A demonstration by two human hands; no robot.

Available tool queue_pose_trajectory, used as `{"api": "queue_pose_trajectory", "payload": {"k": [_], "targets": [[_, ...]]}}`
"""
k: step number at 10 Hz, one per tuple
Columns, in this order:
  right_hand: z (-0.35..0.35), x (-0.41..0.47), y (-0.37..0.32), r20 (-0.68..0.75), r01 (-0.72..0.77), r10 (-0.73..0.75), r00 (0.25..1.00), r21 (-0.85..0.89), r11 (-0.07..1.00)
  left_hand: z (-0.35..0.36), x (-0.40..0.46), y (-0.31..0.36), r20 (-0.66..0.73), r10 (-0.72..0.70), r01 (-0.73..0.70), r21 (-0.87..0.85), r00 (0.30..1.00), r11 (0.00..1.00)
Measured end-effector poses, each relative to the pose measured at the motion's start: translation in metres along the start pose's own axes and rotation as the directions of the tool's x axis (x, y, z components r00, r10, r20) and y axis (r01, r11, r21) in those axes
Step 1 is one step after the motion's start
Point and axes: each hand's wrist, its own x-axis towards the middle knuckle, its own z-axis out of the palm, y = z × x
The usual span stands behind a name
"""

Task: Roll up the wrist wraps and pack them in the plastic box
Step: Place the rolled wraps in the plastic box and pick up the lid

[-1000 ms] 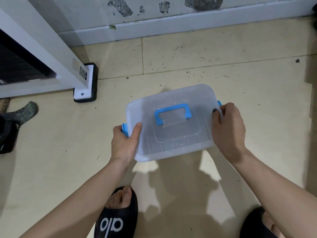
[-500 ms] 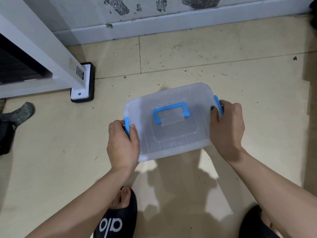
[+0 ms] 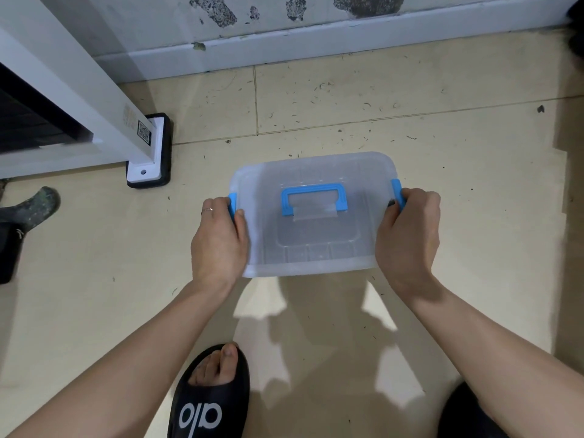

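Now left hand [image 3: 218,240] lower on plastic box [image 3: 316,241], right hand [image 3: 407,235] unchanged

The box [image 3: 316,222] I hold is cloudy clear plastic with a bright blue handle [image 3: 313,197] and blue side clips [image 3: 397,192]. My slipper [image 3: 210,403] is black with white lettering. The floor [image 3: 347,102] is pale yellow, speckled dark.

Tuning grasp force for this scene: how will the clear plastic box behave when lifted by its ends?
The plastic box looks rigid but thin-walled, so it may flex under a hard squeeze. Nothing shows through it, so it is probably light. The smooth walls could slip; the left hand and right hand grip at the blue side latches, which should give better purchase.
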Motion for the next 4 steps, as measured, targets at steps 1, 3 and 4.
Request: {"api": "queue_pose_trajectory", "payload": {"k": [1,3,4], "targets": [[0.001,-0.002,-0.001,-0.009,0.007,-0.007,1.0,-0.01,1.0,0.0,0.003,-0.001,0.009,0.025,-0.025,0.02,1.0,0.999],[-0.012,0.007,0.0,0.005,0.075,-0.076,0.997,0.065,0.995,-0.032,0.018,0.006,0.188,0.008,-0.033,0.132,0.982,0.991],[-0.06,0.043,-0.035,-0.118,0.11,-0.07,0.991,0.374,0.921,-0.096,0.03,0.041,-0.017,0.223,-0.216,-0.331,0.975,0.919]]}}
